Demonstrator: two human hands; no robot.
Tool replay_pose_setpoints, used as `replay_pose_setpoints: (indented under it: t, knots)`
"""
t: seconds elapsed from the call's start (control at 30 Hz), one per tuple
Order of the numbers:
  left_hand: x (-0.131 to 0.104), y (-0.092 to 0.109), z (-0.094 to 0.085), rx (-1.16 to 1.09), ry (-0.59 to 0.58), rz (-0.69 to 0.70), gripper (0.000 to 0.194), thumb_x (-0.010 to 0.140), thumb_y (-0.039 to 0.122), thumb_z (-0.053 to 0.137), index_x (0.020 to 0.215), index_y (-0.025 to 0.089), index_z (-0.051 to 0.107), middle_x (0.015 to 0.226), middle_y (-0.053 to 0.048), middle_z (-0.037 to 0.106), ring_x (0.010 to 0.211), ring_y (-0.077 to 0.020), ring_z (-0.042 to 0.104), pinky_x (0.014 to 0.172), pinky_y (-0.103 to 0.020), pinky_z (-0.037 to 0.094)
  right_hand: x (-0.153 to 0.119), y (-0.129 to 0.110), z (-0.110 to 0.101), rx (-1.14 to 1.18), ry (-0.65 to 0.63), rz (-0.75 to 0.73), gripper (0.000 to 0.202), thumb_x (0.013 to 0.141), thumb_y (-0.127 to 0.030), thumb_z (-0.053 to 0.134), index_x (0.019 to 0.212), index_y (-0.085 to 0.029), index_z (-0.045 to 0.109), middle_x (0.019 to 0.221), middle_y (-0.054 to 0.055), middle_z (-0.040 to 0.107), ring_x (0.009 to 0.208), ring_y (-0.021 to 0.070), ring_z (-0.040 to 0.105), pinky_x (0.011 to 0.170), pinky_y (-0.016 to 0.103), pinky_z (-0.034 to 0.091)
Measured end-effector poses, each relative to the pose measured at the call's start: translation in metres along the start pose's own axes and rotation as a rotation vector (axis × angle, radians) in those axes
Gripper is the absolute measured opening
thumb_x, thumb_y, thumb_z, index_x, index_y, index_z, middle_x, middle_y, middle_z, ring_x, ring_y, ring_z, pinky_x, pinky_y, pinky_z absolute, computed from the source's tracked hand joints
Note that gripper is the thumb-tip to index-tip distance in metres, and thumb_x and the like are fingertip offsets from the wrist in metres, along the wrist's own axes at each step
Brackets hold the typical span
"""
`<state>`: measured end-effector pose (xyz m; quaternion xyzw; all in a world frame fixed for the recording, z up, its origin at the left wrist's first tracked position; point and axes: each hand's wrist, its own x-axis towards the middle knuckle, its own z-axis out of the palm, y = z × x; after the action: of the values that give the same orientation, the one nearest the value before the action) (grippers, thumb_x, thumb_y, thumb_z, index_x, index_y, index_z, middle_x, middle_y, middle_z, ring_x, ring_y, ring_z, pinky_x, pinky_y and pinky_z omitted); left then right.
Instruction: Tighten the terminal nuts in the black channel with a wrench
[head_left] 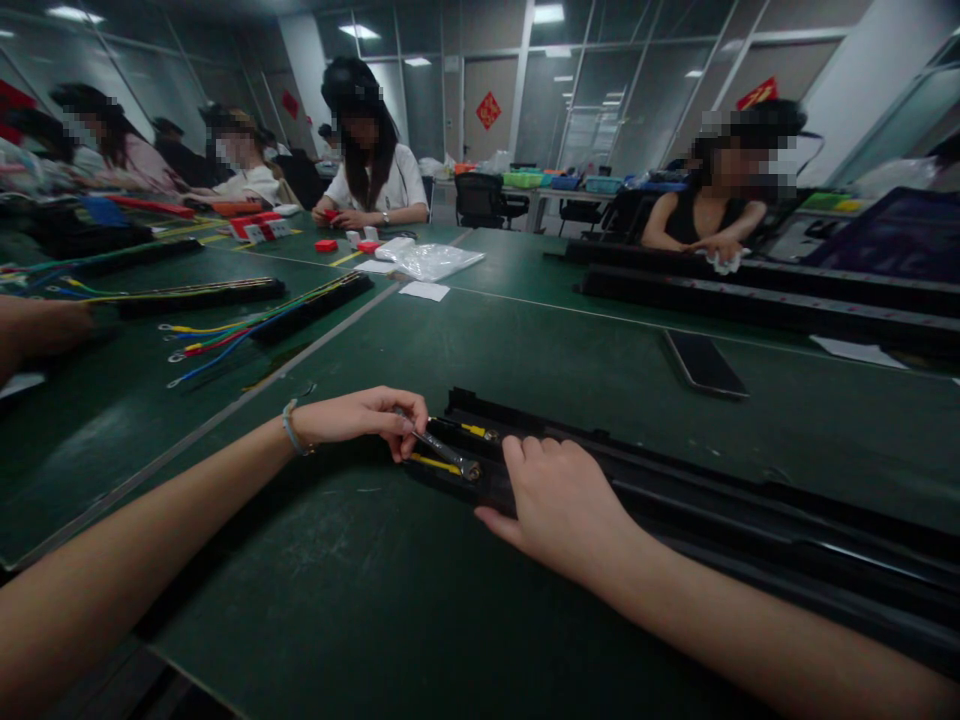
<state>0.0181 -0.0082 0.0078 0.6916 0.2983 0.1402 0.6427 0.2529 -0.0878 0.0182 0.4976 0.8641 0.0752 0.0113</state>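
Note:
A long black channel-shaped housing (720, 500) lies across the green table in front of me. My left hand (386, 415) is closed around one end of a metal wrench (442, 449). The wrench's far end sits over a fastener inside the housing's left end. Alongside it runs a yellow wire (435, 464), and a yellow-sleeved terminal (477, 431) shows further back. My right hand (562, 495) grips the housing from above, just right of the wrench, with fingers over its top and the thumb on the near side. The fingers cover part of the housing.
A dark phone (705, 363) lies behind the housing. More black housings (750, 300) are at the back right. Lugged coloured wires (217, 345) come out of a black piece at left. A clear plastic bag (435, 260) lies mid-table. Several people sit around.

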Motion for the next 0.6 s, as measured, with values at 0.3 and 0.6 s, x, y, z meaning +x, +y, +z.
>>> replay_pose_setpoints:
  t: [0.3,0.6]
  knots:
    - [-0.0005,-0.0013,-0.0034,-0.025,-0.042,0.017,0.009,0.080,0.019,0.052,0.087,0.014,0.051,0.075,-0.002,0.057,0.067,-0.0132,0.055,0.063,-0.026,0.046,-0.0008,0.0021,0.0007,-0.005,0.013,-0.007,0.047,0.071,-0.055,0.039,0.090,-0.014,0.051,0.078,0.010,0.057,0.070,0.0224,0.053,0.062,0.035,0.037]
    - [-0.0017,-0.0042,-0.0055,-0.045,-0.071,0.026,0.015,0.078,0.024,0.055,0.089,0.014,0.051,0.078,-0.003,0.057,0.070,-0.0148,0.055,0.064,-0.026,0.045,-0.0005,0.0001,-0.0026,-0.015,-0.020,0.001,0.047,0.071,-0.055,0.039,0.090,-0.013,0.051,0.078,0.011,0.057,0.071,0.0227,0.053,0.063,0.035,0.037]
